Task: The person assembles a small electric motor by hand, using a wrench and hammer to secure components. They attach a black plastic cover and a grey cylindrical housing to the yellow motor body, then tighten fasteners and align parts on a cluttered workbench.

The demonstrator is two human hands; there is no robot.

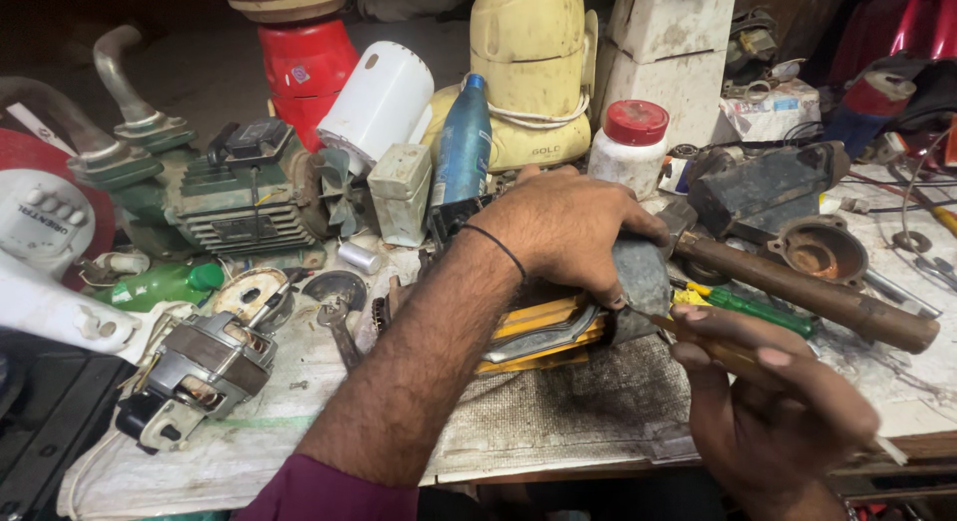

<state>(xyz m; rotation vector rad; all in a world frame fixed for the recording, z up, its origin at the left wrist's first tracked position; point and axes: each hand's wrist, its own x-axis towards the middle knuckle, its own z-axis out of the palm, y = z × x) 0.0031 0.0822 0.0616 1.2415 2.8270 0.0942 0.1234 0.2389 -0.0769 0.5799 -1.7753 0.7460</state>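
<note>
Yellow-and-grey motor part (558,327) lies mid-bench, one of its kind, with left hand (568,227) clamped over it. Right hand (778,406) pinches one yellow-handled tool (713,349) against it. Far behind: one blue bottle (462,142), one red-lidded white jar (628,142).

motor (204,366) left of hands | bottle (462,142) behind | hammer (797,287) right

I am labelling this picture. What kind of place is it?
Probably a small repair workshop for electric appliances. The crowded bench holds a bare motor, a green pump and a hammer, while the left hand grips a part.
</note>
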